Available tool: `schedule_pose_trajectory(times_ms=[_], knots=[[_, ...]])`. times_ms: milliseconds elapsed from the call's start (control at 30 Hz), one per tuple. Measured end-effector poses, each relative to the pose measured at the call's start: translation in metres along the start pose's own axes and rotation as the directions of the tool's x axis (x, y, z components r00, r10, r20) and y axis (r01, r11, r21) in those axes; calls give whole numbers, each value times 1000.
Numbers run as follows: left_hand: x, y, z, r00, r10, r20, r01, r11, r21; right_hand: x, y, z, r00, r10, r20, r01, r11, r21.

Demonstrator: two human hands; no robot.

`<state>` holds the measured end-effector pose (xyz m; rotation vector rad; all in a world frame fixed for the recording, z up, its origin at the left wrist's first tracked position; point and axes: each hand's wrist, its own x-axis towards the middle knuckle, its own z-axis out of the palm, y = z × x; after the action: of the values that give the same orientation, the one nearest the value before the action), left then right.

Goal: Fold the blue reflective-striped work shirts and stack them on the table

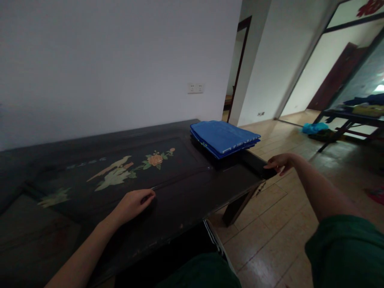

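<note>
My left hand [135, 203] rests on the dark table [186, 200] near its front edge, fingers curled in. Nothing shows in it. At the table's right end, my right hand [280, 162] has its fingers closed on a dark object [269, 173] at the corner; its kind is too dark to make out. A small dark dangling strand [260, 188] hangs just below that corner. Between the hands, toward the back right, lies a stack of folded blue bags or cloths [225, 136] with pale print along the front edge. Neither hand touches the stack.
The tabletop bears an inlaid bird and flower design [154, 161]. A white wall with a socket [196, 88] runs behind it. At the right stand another dark table [351, 116] with things on it and a light blue plastic bag [315, 128] on the tiled floor [270, 240].
</note>
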<state>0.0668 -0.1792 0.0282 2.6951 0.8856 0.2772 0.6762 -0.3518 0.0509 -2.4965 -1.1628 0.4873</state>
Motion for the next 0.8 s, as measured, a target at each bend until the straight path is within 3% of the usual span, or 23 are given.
schedule_pose_trajectory(times_ms=[100, 167, 233, 300, 800], knots=[[0, 1, 0, 1000, -4, 1, 4, 1000, 1, 6, 2, -2, 1000, 14, 22, -15, 998, 54], [1, 3, -1, 1000, -4, 1, 4, 1000, -3, 14, -1, -7, 981, 110, 163, -120, 991, 56], [1, 4, -1, 1000, -5, 0, 5, 1000, -5, 23, -6, -14, 915, 222, 337, -242, 970, 17], [1, 4, -1, 1000, -9, 4, 9, 1000, -2, 29, -9, -19, 856, 279, 435, -303, 953, -15], [2, 2, 0, 1000, -3, 11, 3, 1000, 7, 25, -8, -22, 840, 224, 495, -284, 958, 49]])
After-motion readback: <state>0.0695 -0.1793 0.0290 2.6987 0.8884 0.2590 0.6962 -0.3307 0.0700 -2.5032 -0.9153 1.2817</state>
